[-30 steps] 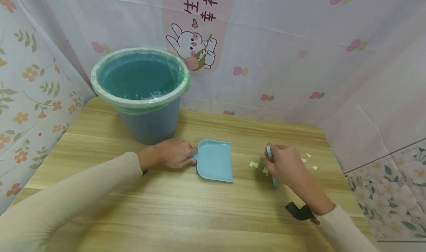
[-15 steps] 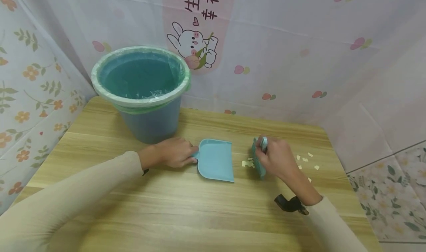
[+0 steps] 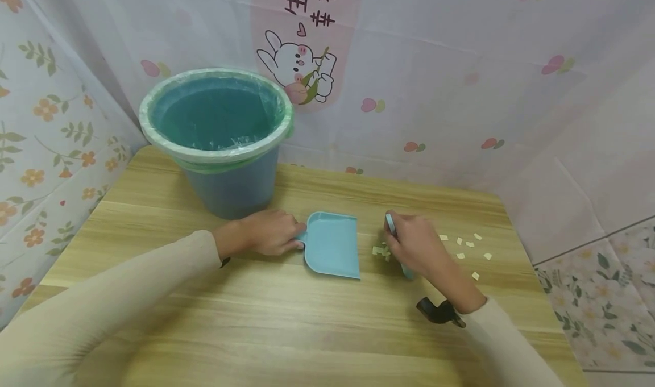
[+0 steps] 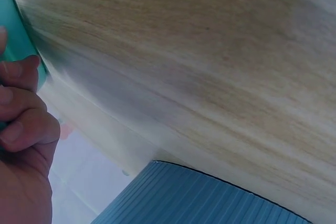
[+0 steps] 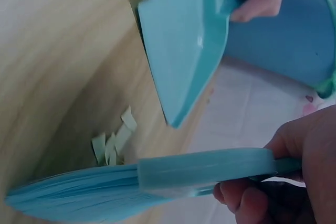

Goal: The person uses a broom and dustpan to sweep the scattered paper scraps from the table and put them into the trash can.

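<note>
Sweeping seems to be the step in hand, with a small cluster of pale scraps [image 3: 378, 251] lying on the table [image 3: 245, 330] between the dustpan [image 3: 332, 245] and the brush [image 5: 205, 171]. From my remote seat, the right wrist view puts the bristles right beside that cluster, though I cannot tell whether they touch it. The pan's open edge faces the scraps across a short gap, and I see nothing lying in it. As I judge it, the next move calls for a low, gentle stroke leftward over that edge, the pan kept flat so no scrap slips underneath. My right hand [image 3: 417, 245] has its fingers curled around the brush's handle; my left hand [image 3: 268, 232] grips the dustpan's short handle, fingers bent in around it. Right of the brush, loose pieces [image 3: 460, 256] lie scattered and would probably need another pass. Just beyond the left hand stands the blue bin [image 3: 232, 191], a liner [image 3: 217, 157] folded over its rim, with a printed cloth [image 3: 435, 63] hanging behind.
</note>
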{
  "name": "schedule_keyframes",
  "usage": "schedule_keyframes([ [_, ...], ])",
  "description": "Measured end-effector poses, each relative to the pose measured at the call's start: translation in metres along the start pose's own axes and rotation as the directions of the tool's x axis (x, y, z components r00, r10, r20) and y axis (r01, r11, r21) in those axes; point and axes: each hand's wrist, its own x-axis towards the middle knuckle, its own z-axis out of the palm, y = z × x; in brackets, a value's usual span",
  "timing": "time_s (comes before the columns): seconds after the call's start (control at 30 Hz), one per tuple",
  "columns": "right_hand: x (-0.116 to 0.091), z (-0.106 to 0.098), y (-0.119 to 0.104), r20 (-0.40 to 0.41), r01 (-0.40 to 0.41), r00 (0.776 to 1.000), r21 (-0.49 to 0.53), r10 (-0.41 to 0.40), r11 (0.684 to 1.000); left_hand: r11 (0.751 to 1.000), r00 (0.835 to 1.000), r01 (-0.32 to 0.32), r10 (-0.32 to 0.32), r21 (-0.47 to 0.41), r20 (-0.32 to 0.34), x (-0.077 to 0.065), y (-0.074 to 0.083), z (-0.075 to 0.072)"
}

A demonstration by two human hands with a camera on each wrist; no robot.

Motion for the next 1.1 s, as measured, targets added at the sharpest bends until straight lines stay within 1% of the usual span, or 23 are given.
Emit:
schedule_keyframes([
  [0.27,0.009,0.013,-0.011,-0.044,-0.002,0.999,0.086,0.006,0.996,1.000,1.000,0.006,-0.006,0.007,0.012,-0.001,0.001,-0.003],
  [0.43,0.019,0.018,-0.019,-0.076,0.028,0.997,0.134,-0.018,0.991,1.000,1.000,0.002,-0.002,0.016,0.013,0.000,0.000,-0.002],
  [0.6,0.031,0.021,-0.031,-0.080,0.054,0.996,0.171,-0.040,0.984,1.000,1.000,0.010,-0.011,0.019,0.020,0.001,-0.001,-0.001],
  [0.77,0.039,0.024,-0.043,-0.081,0.069,0.995,0.185,-0.054,0.980,1.000,1.000,0.008,-0.009,0.025,0.017,0.001,-0.001,0.000],
  [0.93,0.045,0.026,-0.049,-0.080,0.078,0.995,0.211,-0.063,0.974,0.999,1.000,0.005,-0.006,0.032,0.014,0.001,0.000,0.000],
  [1.1,0.050,0.023,-0.053,-0.097,0.088,0.993,0.250,-0.066,0.964,1.000,1.000,0.003,-0.003,0.025,0.012,0.001,0.000,-0.001],
])
